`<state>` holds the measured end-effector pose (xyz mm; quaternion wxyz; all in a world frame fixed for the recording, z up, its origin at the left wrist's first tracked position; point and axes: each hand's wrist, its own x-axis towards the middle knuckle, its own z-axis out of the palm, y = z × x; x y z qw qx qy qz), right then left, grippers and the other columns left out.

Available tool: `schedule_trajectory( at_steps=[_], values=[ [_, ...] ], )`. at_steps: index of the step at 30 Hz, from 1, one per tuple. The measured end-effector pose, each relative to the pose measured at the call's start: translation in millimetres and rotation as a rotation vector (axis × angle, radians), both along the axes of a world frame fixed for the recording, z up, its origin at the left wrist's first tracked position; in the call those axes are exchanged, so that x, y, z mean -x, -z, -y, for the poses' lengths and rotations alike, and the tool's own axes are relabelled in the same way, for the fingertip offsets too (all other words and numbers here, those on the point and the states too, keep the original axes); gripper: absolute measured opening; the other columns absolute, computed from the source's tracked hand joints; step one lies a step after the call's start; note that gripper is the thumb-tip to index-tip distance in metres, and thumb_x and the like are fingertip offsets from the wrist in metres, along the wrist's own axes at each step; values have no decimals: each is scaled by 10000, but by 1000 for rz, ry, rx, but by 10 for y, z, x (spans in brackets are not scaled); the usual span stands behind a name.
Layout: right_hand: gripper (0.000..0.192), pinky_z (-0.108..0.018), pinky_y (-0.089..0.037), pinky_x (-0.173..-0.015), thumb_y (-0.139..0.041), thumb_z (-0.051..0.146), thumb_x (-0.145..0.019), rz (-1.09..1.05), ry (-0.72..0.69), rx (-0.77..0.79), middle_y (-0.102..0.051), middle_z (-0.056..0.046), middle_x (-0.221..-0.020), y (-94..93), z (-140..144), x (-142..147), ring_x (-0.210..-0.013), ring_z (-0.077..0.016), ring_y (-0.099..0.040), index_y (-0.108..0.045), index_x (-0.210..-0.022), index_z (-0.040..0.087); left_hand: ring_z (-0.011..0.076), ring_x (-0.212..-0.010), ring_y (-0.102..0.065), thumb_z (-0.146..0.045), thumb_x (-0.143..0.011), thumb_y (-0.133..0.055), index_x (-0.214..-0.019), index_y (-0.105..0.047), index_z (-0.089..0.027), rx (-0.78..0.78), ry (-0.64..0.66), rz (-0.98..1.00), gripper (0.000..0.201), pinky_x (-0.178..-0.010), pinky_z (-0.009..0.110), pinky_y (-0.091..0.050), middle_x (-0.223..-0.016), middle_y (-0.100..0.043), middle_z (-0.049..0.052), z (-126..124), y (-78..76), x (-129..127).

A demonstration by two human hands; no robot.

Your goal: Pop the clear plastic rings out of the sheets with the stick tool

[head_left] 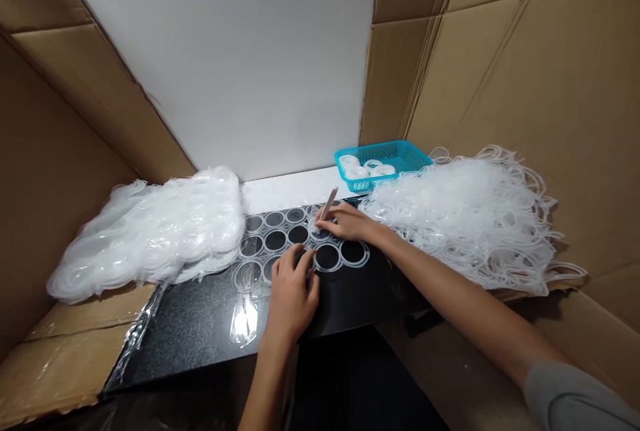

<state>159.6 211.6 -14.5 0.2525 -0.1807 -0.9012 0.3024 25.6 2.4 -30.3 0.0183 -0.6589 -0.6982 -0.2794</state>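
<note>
A clear plastic sheet of punched rings (280, 239) lies flat on a black table (200, 324). My left hand (291, 287) presses down on the sheet's near edge with its fingers spread over one ring. My right hand (345, 223) rests on the sheet's far right part and grips a thin flat stick (329, 204) that points up and away. The stick's lower tip sits at a ring near the fingers.
A heap of clear sheets (155, 231) lies at the left. A tangled pile of loose clear rings (475, 217) lies at the right. A blue basket (383, 163) with white rolls stands behind. Cardboard walls (550, 84) close in both sides.
</note>
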Motion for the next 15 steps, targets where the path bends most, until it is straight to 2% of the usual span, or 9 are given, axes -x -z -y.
schedule_trajectory(
  at_steps=[3, 8, 12, 15],
  values=[
    [158, -317, -549, -844, -648, 288, -974, -52, 27, 144, -802, -44, -960, 79, 119, 8, -848, -192, -731, -778, -975, 196, 317, -1389, -524, -199, -958, -519, -1386, -598, -247, 73, 55, -27, 437, -1179, 570, -422, -1479, -568, 137, -153, 45, -132],
    [163, -283, -535, -742, -681, 311, -929, -157, 67, 365, -754, -44, -870, 176, 111, -12, -773, -176, -684, -741, -927, 160, 332, -1400, -516, -271, -1011, -480, -1384, -609, -231, 93, -27, -63, 397, -1203, 581, -389, -1486, -569, 142, -256, 117, -248],
    [181, -294, -534, -754, -684, 323, -925, -156, 73, 412, -751, -45, -865, 205, 84, -35, -790, -188, -687, -743, -944, 153, 331, -1405, -511, -270, -1020, -470, -1406, -610, -230, 100, -3, -83, 412, -1197, 567, -396, -1492, -584, 124, -231, 118, -233],
    [148, -304, -550, -785, -689, 293, -926, -149, 69, 377, -767, -48, -885, 186, 92, -34, -810, -195, -703, -752, -932, 160, 329, -1425, -493, -264, -1020, -471, -1417, -609, -268, 86, 18, -91, 421, -1210, 569, -377, -1486, -607, 89, -232, 121, -221]
  ],
)
